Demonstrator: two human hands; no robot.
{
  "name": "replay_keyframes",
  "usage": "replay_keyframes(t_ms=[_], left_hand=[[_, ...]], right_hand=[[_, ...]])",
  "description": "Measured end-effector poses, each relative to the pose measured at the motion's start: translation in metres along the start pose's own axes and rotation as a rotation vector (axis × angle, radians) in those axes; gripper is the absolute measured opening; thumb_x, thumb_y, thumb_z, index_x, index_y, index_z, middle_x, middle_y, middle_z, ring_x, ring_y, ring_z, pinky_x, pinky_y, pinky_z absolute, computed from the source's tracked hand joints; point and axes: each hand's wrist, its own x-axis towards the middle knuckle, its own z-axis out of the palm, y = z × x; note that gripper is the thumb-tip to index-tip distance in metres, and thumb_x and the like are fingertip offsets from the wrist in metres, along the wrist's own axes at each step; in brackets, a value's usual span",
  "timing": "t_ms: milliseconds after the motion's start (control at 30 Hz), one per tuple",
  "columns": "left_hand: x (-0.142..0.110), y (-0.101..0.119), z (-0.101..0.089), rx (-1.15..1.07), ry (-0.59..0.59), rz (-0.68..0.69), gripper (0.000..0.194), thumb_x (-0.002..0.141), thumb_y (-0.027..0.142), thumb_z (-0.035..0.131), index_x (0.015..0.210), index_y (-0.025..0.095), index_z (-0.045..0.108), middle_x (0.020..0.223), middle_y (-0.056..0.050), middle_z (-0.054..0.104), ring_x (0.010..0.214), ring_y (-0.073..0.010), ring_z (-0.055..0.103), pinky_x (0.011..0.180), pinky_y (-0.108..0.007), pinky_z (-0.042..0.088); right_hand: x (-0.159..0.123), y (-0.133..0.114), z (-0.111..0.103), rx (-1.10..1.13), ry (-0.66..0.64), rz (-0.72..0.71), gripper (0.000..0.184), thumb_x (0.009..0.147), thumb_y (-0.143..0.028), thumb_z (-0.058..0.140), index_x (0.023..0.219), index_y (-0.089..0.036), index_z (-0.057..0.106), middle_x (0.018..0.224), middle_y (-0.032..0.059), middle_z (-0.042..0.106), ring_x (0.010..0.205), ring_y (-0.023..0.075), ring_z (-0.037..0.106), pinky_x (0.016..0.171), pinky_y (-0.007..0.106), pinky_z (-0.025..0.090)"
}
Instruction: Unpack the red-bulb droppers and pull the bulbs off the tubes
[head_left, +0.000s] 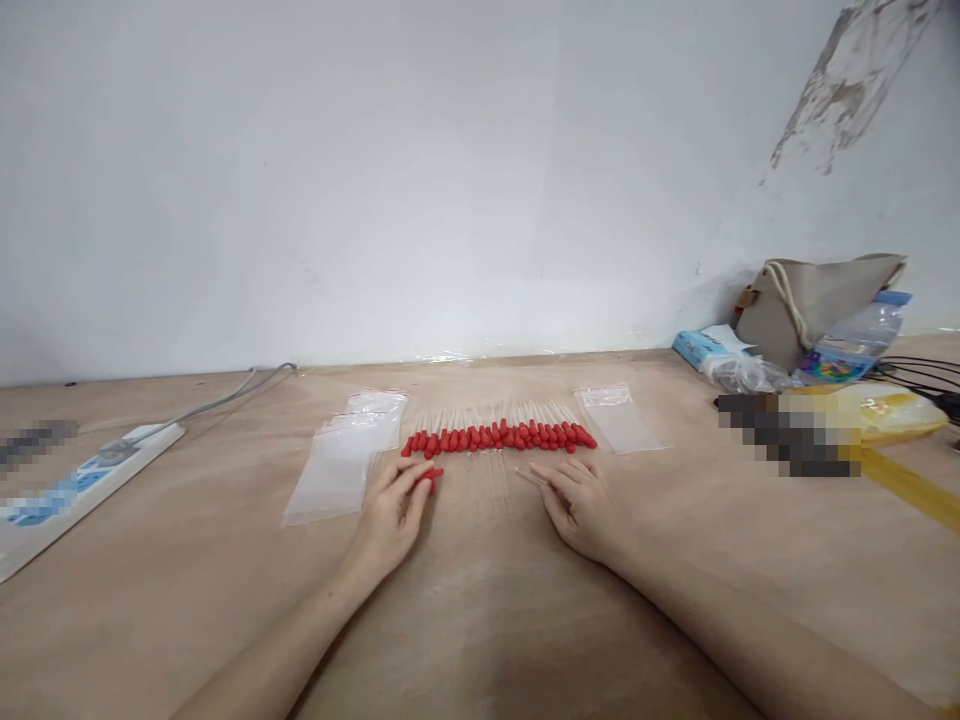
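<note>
A row of several glass droppers with red rubber bulbs (499,436) lies across the wooden table (480,600), tubes pointing toward the wall. My left hand (394,510) rests on the table just in front of the row's left end, its fingertips closed on the red bulb of one dropper (433,477) that lies apart from the row. My right hand (574,500) lies near the row's right part, fingers lightly curled, fingertips touching the clear tip of that dropper's thin glass tube (525,475). More clear tubes lie between my hands.
A stack of clear zip bags (345,455) lies left of the row and a single bag (619,415) right of it. A white power strip (82,480) sits far left. A beige pouch (817,300), plastic bottle (855,350), tissue pack and cables crowd the far right by the wall.
</note>
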Motion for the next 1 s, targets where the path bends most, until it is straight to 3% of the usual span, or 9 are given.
replay_keyframes(t_ms=[133,233,400,567,800,1000], left_hand=[[0.011,-0.030,-0.022,0.042,0.084,-0.253,0.030,0.081,0.033,0.045,0.105,0.018,0.056,0.090,-0.005,0.056,0.078,-0.0160,0.057,0.068,-0.028,0.047],[0.013,-0.049,-0.033,0.076,0.068,-0.340,0.033,0.077,0.038,0.050,0.103,0.018,0.052,0.081,-0.002,0.058,0.067,-0.0138,0.056,0.057,-0.025,0.044],[0.010,-0.056,-0.034,0.148,-0.014,-0.333,0.025,0.075,0.042,0.051,0.087,0.020,0.054,0.078,0.000,0.060,0.064,-0.0131,0.053,0.052,-0.023,0.040],[0.008,-0.051,-0.029,0.109,-0.064,-0.337,0.029,0.074,0.045,0.053,0.085,0.019,0.057,0.074,0.000,0.062,0.061,-0.0131,0.053,0.055,-0.023,0.041],[0.009,-0.052,-0.030,0.108,-0.067,-0.422,0.033,0.077,0.049,0.045,0.083,0.020,0.060,0.075,0.001,0.064,0.063,-0.0137,0.055,0.057,-0.023,0.041],[0.015,-0.058,-0.036,0.211,-0.008,-0.417,0.034,0.078,0.049,0.041,0.081,0.020,0.059,0.080,-0.001,0.064,0.071,-0.0157,0.056,0.061,-0.024,0.042]], right_hand=[[0.011,-0.004,0.001,-0.025,-0.008,0.065,0.020,0.081,-0.015,0.041,0.085,-0.019,0.060,0.080,0.0019,0.064,0.077,0.0140,0.053,0.077,0.029,0.028],[0.023,-0.009,0.006,-0.097,-0.022,0.055,0.020,0.081,-0.016,0.041,0.078,-0.018,0.060,0.074,0.0019,0.063,0.073,0.0142,0.052,0.077,0.031,0.026],[0.030,-0.019,0.018,-0.131,-0.034,0.079,0.023,0.083,-0.020,0.040,0.081,-0.020,0.062,0.077,0.0023,0.065,0.075,0.0149,0.052,0.080,0.033,0.023],[0.025,-0.025,0.018,-0.086,-0.075,0.063,0.021,0.083,-0.030,0.044,0.084,-0.021,0.063,0.077,0.0020,0.064,0.081,0.0165,0.052,0.086,0.035,0.022],[0.022,-0.023,0.021,-0.069,-0.062,0.019,0.025,0.082,-0.039,0.047,0.087,-0.021,0.063,0.080,0.0030,0.065,0.084,0.0177,0.052,0.089,0.037,0.021],[0.022,-0.021,0.021,0.001,-0.014,0.047,0.022,0.084,-0.035,0.047,0.093,-0.021,0.061,0.083,0.0023,0.066,0.083,0.0167,0.054,0.087,0.036,0.024]])
